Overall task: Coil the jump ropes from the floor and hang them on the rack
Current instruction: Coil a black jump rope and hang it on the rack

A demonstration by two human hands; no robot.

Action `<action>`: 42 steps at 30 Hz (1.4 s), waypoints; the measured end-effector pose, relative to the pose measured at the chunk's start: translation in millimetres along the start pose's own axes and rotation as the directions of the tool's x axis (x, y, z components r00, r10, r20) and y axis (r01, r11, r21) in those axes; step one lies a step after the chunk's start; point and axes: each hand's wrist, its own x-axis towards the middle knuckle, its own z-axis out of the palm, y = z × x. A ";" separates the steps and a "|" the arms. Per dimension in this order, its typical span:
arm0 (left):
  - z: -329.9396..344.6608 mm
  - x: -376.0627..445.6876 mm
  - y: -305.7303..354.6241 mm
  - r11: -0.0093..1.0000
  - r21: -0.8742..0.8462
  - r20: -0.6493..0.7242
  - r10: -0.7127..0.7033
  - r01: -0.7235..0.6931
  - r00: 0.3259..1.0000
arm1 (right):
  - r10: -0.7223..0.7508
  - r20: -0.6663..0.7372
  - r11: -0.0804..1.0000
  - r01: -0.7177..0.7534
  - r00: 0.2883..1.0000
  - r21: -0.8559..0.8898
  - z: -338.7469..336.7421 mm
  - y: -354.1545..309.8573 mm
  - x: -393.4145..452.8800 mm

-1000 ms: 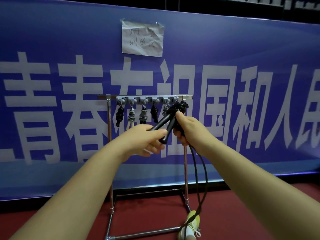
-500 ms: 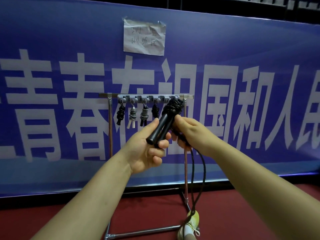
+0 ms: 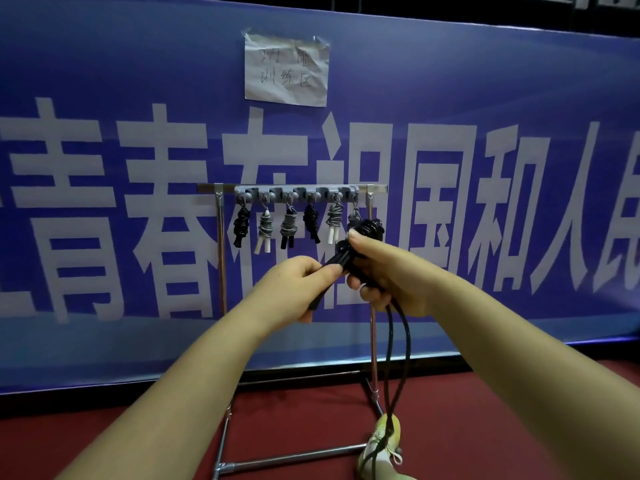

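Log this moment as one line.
left hand grips handles of black jump rope | right hand holds its coils, loop dangling | silver metal rack holds six bundles

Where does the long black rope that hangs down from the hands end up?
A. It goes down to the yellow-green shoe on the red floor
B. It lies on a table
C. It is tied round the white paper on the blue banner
A: the thin black jump rope drops in a loop from the right hand down to the yellow-green sneaker on the dark red floor.
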 end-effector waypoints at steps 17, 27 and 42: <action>-17.8 -4.7 -23.2 0.941 -0.282 0.472 -0.036 0.190 0.881 | -0.246 0.081 0.969 0.247 0.966 -0.008 1.3 5.5 -7.6; 2.3 -7.8 -13.2 0.713 -0.601 0.476 -0.043 0.361 0.878 | -0.313 0.061 0.939 0.318 0.948 -0.131 1.4 -0.3 -9.3; 9.4 0.1 -10.2 0.959 -0.251 0.047 -0.124 0.132 0.991 | -0.109 -0.297 0.941 0.002 0.948 -0.339 10.8 15.6 -4.1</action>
